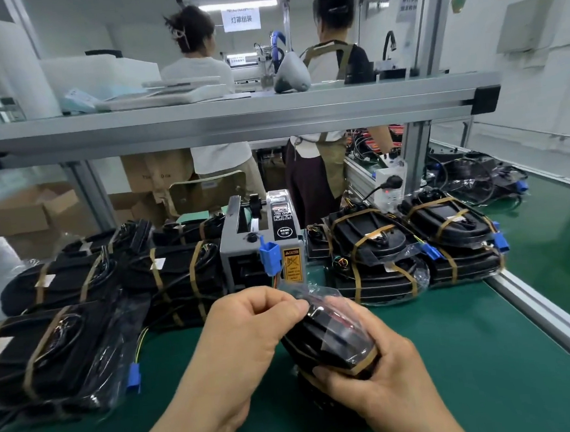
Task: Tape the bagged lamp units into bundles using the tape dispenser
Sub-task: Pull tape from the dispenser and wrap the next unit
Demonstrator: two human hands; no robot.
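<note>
- At left, taped bundles (pixel 67 349) of black lamp units lie on the green mat (pixel 455 355), banded with brown tape.
- The left hand (pixel 247 323) has curled fingers that pinch the clear bag film.
- The grey tape dispenser (pixel 262 244) stands upright at far centre.
- The bagged lamp unit (pixel 329 337) is black under glossy film, held above the near mat.
- The right hand (pixel 382 377) curls round its taped near end.
</note>
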